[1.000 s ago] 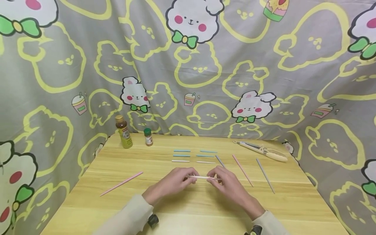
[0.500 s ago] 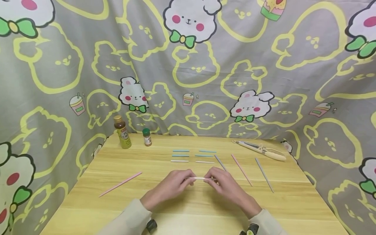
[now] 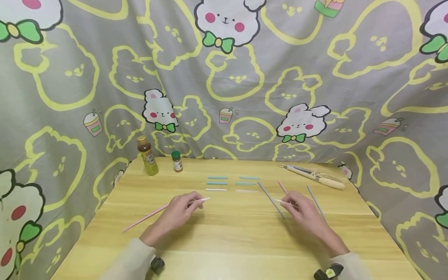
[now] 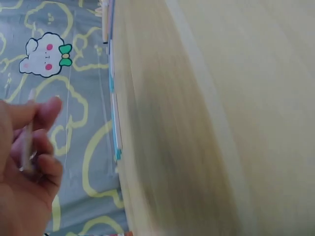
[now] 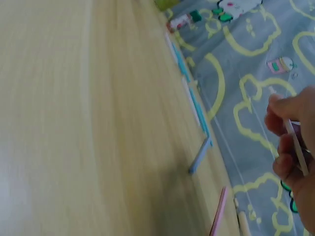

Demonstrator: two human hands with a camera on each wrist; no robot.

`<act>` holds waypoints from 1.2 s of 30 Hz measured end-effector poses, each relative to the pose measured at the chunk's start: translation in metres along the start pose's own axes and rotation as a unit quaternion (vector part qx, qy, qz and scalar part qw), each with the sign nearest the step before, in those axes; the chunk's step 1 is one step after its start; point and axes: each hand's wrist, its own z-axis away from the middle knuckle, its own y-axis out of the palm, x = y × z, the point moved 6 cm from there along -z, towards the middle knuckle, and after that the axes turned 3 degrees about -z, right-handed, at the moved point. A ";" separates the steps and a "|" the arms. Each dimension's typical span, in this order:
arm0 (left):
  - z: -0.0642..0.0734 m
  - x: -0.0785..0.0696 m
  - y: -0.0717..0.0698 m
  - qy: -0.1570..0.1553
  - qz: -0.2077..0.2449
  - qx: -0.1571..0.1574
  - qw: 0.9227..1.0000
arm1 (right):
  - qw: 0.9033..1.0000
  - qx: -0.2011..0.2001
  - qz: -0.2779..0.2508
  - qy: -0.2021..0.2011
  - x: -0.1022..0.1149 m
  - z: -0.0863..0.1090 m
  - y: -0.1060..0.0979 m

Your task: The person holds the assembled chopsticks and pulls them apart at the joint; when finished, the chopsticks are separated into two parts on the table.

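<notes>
My left hand [image 3: 182,212] pinches a short white straw-like stick [image 3: 205,199] between thumb and fingers, its tip pointing right. In the left wrist view the rest of that stick [image 4: 27,147] runs back across the curled fingers. Well apart on the right, my right hand [image 3: 309,216] grips another short white stick [image 5: 297,147], whose tip pokes out leftward. Both hands are above the table. A long pink stick [image 3: 144,219] lies by the left hand. Around the right hand lie a grey-blue stick [image 3: 272,201], a partly hidden pink stick [image 3: 282,187] and another grey-blue stick [image 3: 316,202].
Short blue sticks [image 3: 217,182] and short white sticks [image 3: 216,189] lie in two columns at mid-table. Tongs [image 3: 313,177] rest at the back right. A sauce bottle [image 3: 148,157] and a green-capped jar [image 3: 177,163] stand back left. A patterned curtain [image 3: 241,136] surrounds the wooden table [image 3: 224,241].
Earlier both hands were close together, holding what looked like one white stick between them. They have moved apart left and right, each with a white piece.
</notes>
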 end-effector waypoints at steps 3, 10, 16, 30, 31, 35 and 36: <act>-0.004 0.007 -0.005 0.016 -0.011 0.014 1.000 | 0.999 0.031 0.000 0.028 -0.016 0.002 -0.006; -0.021 0.018 0.010 0.025 -0.030 0.045 0.998 | 0.998 0.056 -0.020 0.032 -0.025 -0.008 0.014; -0.039 0.019 0.022 0.031 -0.067 0.052 0.996 | 0.997 0.066 -0.025 0.041 -0.026 -0.029 0.038; -0.067 0.013 0.046 0.049 -0.148 0.095 0.983 | 0.988 0.129 -0.064 0.049 -0.012 -0.060 0.102; -0.068 0.013 0.047 0.047 -0.152 0.098 0.982 | 0.988 0.132 -0.066 0.051 -0.011 -0.061 0.106; -0.071 0.015 0.051 0.037 -0.157 0.105 0.981 | 0.985 0.148 -0.071 0.062 -0.012 -0.064 0.120; -0.072 0.015 0.052 0.036 -0.158 0.107 0.981 | 0.984 0.152 -0.069 0.064 -0.013 -0.064 0.122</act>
